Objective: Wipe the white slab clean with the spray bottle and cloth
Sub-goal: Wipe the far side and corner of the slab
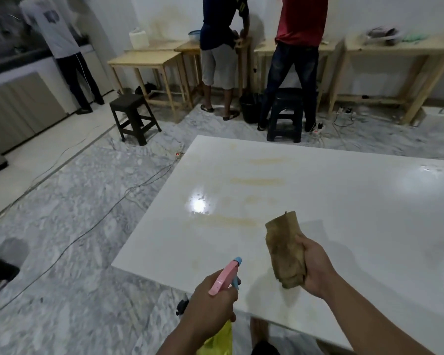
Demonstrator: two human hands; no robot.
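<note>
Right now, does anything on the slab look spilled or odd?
Yes. The white slab carries faint yellowish streaks across its left half, ahead of the spray bottle and cloth. They look like unwiped residue. No cracks or chips show.

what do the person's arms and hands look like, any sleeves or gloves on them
Both arms are bare as far as the picture shows: no sleeves reach the forearms. The left hand and right hand wear no gloves, and no rings, watch or wristband show. No marks or tattoos can be seen on either forearm. The upper arms lie out of view.
</note>
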